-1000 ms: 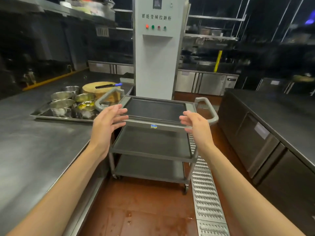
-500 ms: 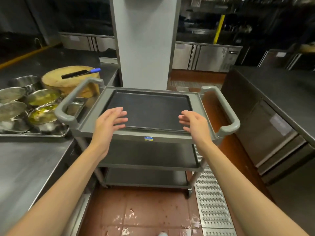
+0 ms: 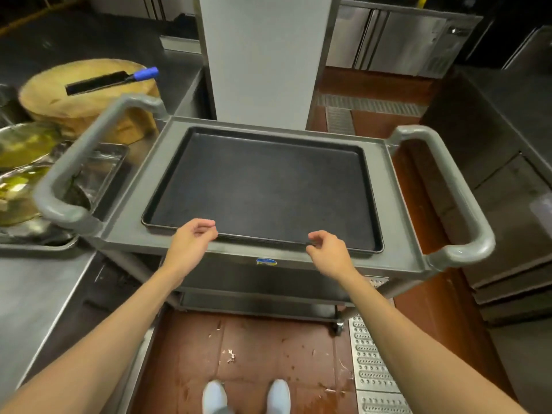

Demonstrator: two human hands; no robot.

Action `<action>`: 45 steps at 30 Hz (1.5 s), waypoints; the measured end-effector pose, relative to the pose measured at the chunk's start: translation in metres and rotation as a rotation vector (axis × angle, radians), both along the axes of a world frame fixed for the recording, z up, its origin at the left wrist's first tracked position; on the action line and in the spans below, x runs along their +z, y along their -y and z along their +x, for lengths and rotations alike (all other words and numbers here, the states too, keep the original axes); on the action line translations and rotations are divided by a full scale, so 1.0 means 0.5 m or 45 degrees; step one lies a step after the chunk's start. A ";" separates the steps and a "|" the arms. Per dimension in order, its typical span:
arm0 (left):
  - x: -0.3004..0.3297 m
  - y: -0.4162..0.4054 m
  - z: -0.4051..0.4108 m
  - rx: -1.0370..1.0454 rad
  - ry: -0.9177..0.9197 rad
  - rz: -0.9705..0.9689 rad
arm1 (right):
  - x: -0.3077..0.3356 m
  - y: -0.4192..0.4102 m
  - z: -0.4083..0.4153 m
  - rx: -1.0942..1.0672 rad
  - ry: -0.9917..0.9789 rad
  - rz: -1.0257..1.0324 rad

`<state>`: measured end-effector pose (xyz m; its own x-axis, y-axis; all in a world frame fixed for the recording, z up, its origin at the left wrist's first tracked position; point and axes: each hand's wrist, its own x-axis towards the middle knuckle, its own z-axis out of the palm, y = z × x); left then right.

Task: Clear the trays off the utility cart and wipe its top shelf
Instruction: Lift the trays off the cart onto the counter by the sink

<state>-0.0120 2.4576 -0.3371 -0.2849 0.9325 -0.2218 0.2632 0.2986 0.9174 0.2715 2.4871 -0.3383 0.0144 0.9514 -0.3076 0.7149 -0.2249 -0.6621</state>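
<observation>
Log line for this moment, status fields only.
stage: reaching for tray | black tray: on cart top shelf | left hand: at near rim, no grip | right hand: same

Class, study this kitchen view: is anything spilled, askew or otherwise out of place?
Yes. The red tiled floor in front of the cart is littered with pale scraps and wet patches. The black tray also sits slightly skewed on the top shelf.

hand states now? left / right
Left hand: fingers loosely curled at the near rim of the flat black rectangular tray, holding nothing.
Right hand: same, not yet gripping.
</observation>
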 end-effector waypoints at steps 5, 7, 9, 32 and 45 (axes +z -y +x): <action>-0.067 -0.090 -0.033 -0.452 -0.797 0.015 | -0.078 -0.049 -0.011 0.346 0.592 0.133; -0.081 -0.105 -0.044 -0.652 -0.911 -0.014 | -0.086 -0.056 -0.012 0.409 0.679 0.183; -0.093 -0.111 -0.055 -0.749 -0.963 0.016 | -0.088 -0.064 -0.014 0.429 0.712 0.226; 0.008 -0.178 -0.094 -0.814 -1.718 0.281 | 0.028 -0.103 -0.004 0.610 0.969 0.741; 0.111 -0.157 -0.116 -0.546 -1.607 0.711 | 0.114 -0.141 -0.030 0.477 0.999 0.875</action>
<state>-0.0698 2.5360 -0.2814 0.3071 0.8738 0.3770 0.9462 -0.3228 -0.0226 0.2567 2.5578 -0.2814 -0.3502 0.9011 0.2557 0.9366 0.3348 0.1032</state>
